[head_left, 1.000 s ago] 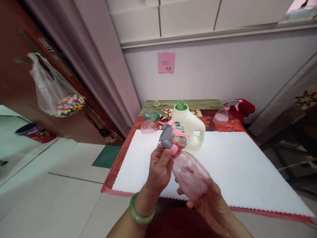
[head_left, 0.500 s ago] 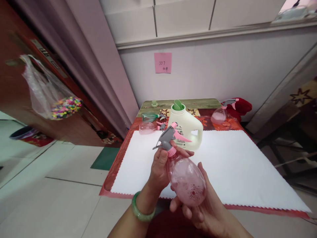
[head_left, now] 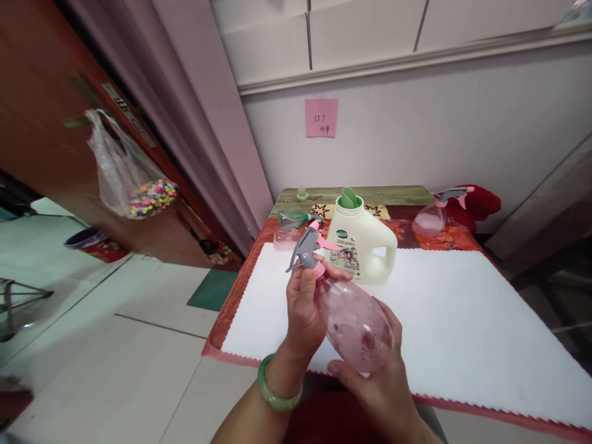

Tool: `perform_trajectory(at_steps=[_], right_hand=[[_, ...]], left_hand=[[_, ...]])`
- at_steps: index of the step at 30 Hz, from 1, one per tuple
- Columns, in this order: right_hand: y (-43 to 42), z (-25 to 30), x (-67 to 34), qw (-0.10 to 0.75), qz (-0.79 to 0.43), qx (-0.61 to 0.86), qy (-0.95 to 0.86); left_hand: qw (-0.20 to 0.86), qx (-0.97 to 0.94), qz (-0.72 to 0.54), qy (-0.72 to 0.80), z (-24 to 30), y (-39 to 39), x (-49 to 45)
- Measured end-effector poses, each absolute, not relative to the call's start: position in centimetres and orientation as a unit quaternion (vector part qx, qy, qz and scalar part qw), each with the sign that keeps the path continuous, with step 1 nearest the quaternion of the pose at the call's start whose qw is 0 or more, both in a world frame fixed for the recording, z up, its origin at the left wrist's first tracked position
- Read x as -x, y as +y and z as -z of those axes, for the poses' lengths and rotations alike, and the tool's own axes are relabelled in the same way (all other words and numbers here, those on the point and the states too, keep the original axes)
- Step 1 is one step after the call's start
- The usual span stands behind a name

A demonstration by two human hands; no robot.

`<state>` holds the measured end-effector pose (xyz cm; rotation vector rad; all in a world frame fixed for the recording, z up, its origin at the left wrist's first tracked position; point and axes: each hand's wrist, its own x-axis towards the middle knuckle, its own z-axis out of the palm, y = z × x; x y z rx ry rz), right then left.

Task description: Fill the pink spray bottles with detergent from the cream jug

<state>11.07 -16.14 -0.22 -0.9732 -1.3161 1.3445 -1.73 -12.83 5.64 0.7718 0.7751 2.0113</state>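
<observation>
A clear pink spray bottle [head_left: 356,320] with a grey and pink trigger head lies tilted between my hands, its head up and to the left. Whitish liquid and bubbles show inside. My left hand [head_left: 303,302], with a green bangle [head_left: 277,391] at the wrist, is wrapped round the bottle's neck below the pink collar. Around the rounded base curls my right hand [head_left: 383,382], thumb underneath and fingers on the far side. Just beyond the trigger head stands a cream jug [head_left: 370,246], uncapped, with a green scoop-like piece [head_left: 349,198] in its mouth.
A green spray bottle [head_left: 292,218] and another pink bottle [head_left: 284,238] lie at the table's back left. An upright pink spray bottle [head_left: 430,221] stands back right by a red cloth item [head_left: 478,209]. A white mat [head_left: 462,320] covers much of the table. A small green cap [head_left: 302,195] sits behind.
The view has turned left, so the table appears further right. The spray bottle leans closer to level. My right hand has shifted its hold on the base, its fingers now mostly behind it.
</observation>
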Motion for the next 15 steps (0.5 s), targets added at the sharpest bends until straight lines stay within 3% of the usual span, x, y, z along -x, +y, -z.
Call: perform_trajectory(at_steps=[5,15], right_hand=[[-14.0,1.1,-12.5,0.480,-0.294,0.457,-0.688],[-13.0,-0.1,-12.5,0.550,-0.075,0.368,-0.745]], left_hand=[[0.419,-0.284,-0.803,0.316,-5.6,-13.2,1.3],[0.471,-0.237,-0.783,0.331,-5.5,-13.0,1.0]])
